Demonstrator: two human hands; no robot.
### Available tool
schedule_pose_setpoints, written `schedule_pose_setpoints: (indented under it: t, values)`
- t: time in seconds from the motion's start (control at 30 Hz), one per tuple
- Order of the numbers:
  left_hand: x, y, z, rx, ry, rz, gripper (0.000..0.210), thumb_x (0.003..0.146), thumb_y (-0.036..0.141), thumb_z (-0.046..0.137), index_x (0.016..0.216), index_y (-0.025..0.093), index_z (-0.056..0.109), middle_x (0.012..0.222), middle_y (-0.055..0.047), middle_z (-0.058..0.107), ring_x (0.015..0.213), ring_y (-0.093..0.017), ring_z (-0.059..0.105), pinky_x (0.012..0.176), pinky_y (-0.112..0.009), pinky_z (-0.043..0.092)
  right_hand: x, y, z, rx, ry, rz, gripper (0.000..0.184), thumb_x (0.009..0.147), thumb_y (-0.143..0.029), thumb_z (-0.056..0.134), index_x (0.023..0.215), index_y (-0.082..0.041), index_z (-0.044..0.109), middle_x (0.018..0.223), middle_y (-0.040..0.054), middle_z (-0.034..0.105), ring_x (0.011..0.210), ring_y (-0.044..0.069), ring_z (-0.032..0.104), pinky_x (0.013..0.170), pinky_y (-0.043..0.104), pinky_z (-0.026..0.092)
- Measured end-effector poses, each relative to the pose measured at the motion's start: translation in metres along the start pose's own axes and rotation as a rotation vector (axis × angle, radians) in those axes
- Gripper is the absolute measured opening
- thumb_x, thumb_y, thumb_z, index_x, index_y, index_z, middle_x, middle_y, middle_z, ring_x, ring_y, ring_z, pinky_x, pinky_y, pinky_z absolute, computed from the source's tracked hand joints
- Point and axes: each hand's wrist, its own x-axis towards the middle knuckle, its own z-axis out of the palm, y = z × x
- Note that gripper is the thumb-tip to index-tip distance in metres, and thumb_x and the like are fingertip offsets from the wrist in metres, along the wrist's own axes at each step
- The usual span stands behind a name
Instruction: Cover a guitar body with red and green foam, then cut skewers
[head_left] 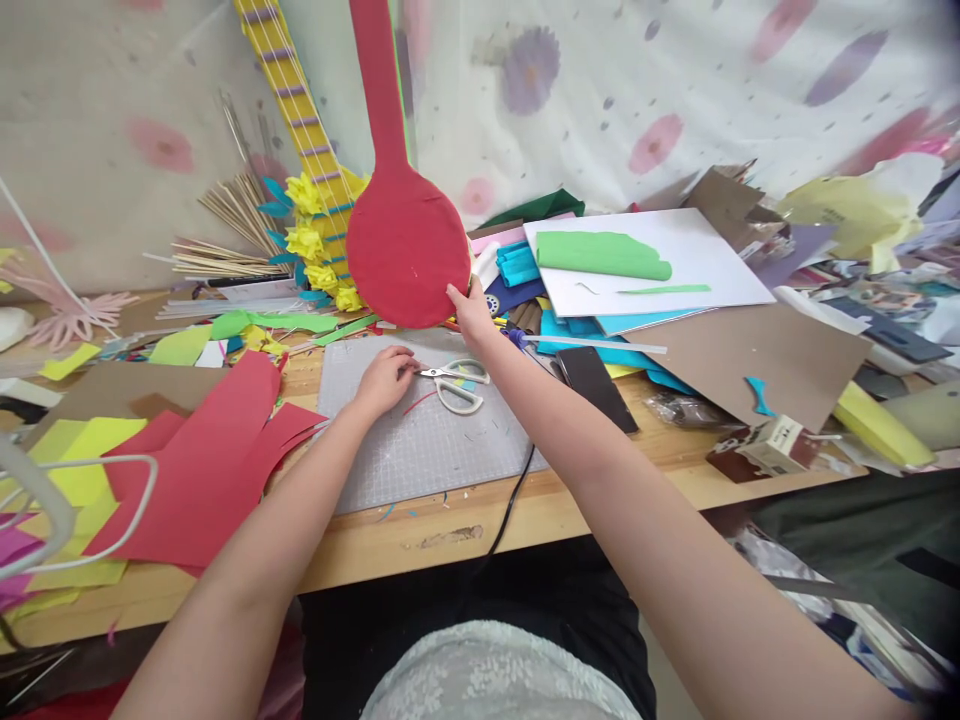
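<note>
My right hand point(471, 312) grips the lower right edge of a red, round-bodied paper instrument shape with a long neck point(409, 245). It stands upright at the back of the grey cutting mat point(375, 465), its neck running out of the top of the view. On the mat lie white-handled scissors point(459, 398), handles to the right. My left hand point(388, 380) is low over the mat, fingers curled together at the scissors' blade tips, which they partly hide. Close by the scissors is a thin red strip point(420, 402).
A yellow paper instrument neck with strings point(304, 120) leans behind, with yellow flowers point(307, 240) at its base. Red paper sheets point(202, 460) lie left. Rolled green paper point(600, 255) rests on a white board point(720, 260); a black phone-like slab point(596, 385) lies right of the mat.
</note>
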Motion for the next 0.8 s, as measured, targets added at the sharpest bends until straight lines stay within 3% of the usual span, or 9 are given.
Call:
schedule_pose_setpoints:
  t: [0.13, 0.3, 0.37, 0.47, 0.57, 0.67, 0.8]
  values:
    - [-0.002, -0.004, 0.008, -0.044, 0.104, -0.079, 0.024, 0.083, 0.021, 0.044, 0.093, 0.018, 0.065, 0.106, -0.008, 0.062, 0.105, -0.020, 0.056, 0.096, -0.037, 0.044, 0.013, 0.002, 0.004, 0.053, 0.119, 0.084, 0.048, 0.084, -0.027, 0.047, 0.128, -0.019, 0.030, 0.117, 0.0070, 0.057, 0.099, 0.012, 0.059, 0.094, 0.033, 0.046]
    - [-0.006, -0.007, 0.016, -0.046, 0.174, -0.105, 0.024, 0.084, 0.025, 0.044, 0.095, 0.017, 0.064, 0.105, -0.010, 0.064, 0.101, -0.021, 0.057, 0.094, -0.038, 0.046, 0.016, 0.011, 0.002, -0.156, 0.204, 0.149, 0.050, 0.085, -0.023, 0.044, 0.132, -0.015, 0.029, 0.122, 0.0120, 0.055, 0.105, 0.014, 0.058, 0.094, 0.035, 0.045]
    - [-0.007, -0.008, 0.017, -0.039, 0.198, -0.115, 0.023, 0.084, 0.024, 0.044, 0.095, 0.018, 0.064, 0.103, -0.009, 0.064, 0.100, -0.022, 0.058, 0.093, -0.039, 0.046, 0.015, 0.013, 0.000, -0.306, 0.241, 0.161, 0.056, 0.083, -0.021, 0.047, 0.134, -0.012, 0.027, 0.130, 0.0173, 0.049, 0.116, 0.017, 0.052, 0.099, 0.039, 0.041]
    - [-0.008, -0.008, 0.018, -0.017, 0.203, -0.109, 0.024, 0.082, 0.022, 0.046, 0.097, 0.020, 0.064, 0.106, -0.008, 0.065, 0.103, -0.022, 0.057, 0.095, -0.040, 0.046, 0.010, 0.014, 0.000, -0.529, 0.274, 0.155, 0.074, 0.077, -0.018, 0.054, 0.140, -0.004, 0.017, 0.143, 0.0258, 0.031, 0.135, 0.024, 0.032, 0.108, 0.045, 0.029]
    - [-0.007, -0.010, 0.020, 0.010, 0.168, -0.077, 0.026, 0.082, 0.022, 0.046, 0.101, 0.019, 0.064, 0.113, -0.009, 0.063, 0.109, -0.022, 0.056, 0.099, -0.040, 0.043, -0.005, 0.012, 0.005, -0.677, 0.231, 0.089, 0.090, 0.073, -0.015, 0.058, 0.143, 0.003, 0.004, 0.149, 0.0310, 0.010, 0.142, 0.029, 0.011, 0.112, 0.050, 0.019]
    - [-0.006, -0.011, 0.021, 0.022, 0.144, -0.069, 0.027, 0.083, 0.023, 0.045, 0.100, 0.018, 0.065, 0.113, -0.009, 0.064, 0.109, -0.023, 0.055, 0.099, -0.040, 0.042, -0.025, 0.006, 0.015, -0.817, 0.076, -0.078, 0.091, 0.075, -0.015, 0.055, 0.144, 0.002, -0.001, 0.152, 0.0269, 0.000, 0.143, 0.029, -0.005, 0.114, 0.052, 0.011]
    - [-0.006, -0.011, 0.021, 0.023, 0.157, -0.082, 0.025, 0.084, 0.023, 0.046, 0.099, 0.017, 0.065, 0.108, -0.010, 0.064, 0.106, -0.023, 0.056, 0.098, -0.039, 0.043, -0.037, -0.005, 0.025, -0.852, 0.002, -0.145, 0.086, 0.079, -0.012, 0.045, 0.146, -0.004, -0.009, 0.153, 0.0233, 0.004, 0.143, 0.027, 0.000, 0.114, 0.048, 0.016]
